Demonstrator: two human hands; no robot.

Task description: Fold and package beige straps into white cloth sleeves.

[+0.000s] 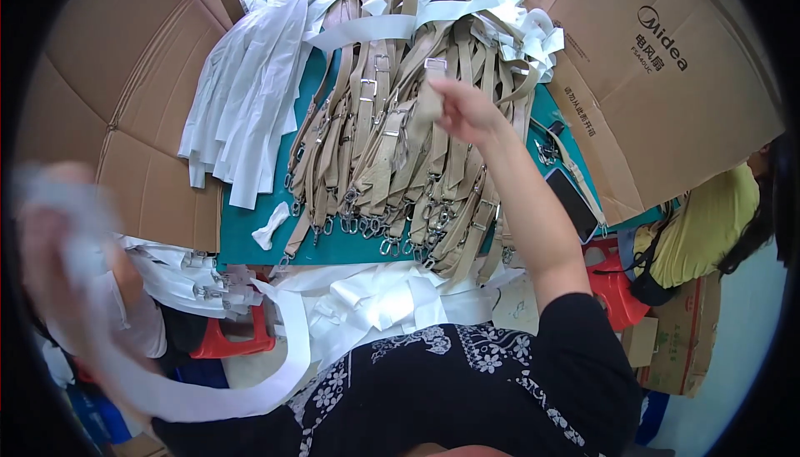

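Note:
Over the middle of the table, my right hand (468,113) is closed, its fingers pinching a beige strap (427,109). Beneath it spreads a big pile of beige straps (346,144) with metal buckles and snap hooks, the hooks hanging toward the near edge. My left hand (54,236) is raised at the far left and blurred by motion. A long white strip (225,401) runs from that hand, curving down past my lap and back up toward the table; the fingers seem closed round it, though the blur hides their detail.
White strips (246,94) drape over the green table's (258,244) left side. More strips (383,303) lie heaped below its near edge. Cardboard (658,74) stands at both sides. A phone (573,203) rests at the right edge. Red stools (612,282) and people are close on both sides.

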